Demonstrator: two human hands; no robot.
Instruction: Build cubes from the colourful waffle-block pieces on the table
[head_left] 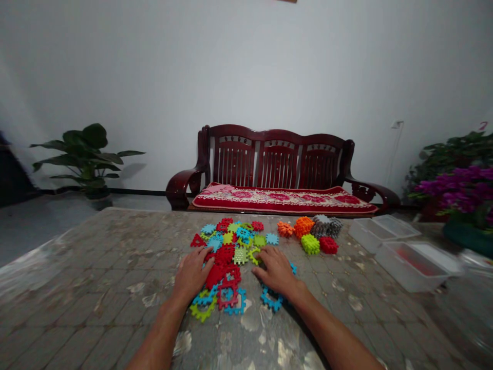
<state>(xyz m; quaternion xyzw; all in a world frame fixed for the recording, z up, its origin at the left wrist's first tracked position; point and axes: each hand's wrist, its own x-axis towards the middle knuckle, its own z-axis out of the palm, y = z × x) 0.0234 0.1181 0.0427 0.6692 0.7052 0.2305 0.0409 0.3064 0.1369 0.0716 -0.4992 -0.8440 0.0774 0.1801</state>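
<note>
A spread of red, blue and lime-green toothed plastic building pieces lies loose on the table. My left hand (193, 271) rests at the left edge of the spread, thumb and fingers apart, against the red pieces (216, 275). On the other side my right hand (276, 270) lies palm down, its fingers apart and its tips at a lime-green frame piece (253, 254). Just below that hand is a blue frame piece (270, 302). Between the hands sits a pale green square piece (240, 255). Neither hand visibly grips anything.
Stacked orange pieces (304, 226), grey pieces (326, 226), a lime-green stack (310, 244) and a red stack (328, 245) stand behind right. Clear plastic boxes (408, 267) are further right on the patterned table (127, 267). A wooden bench (275, 154) stands behind.
</note>
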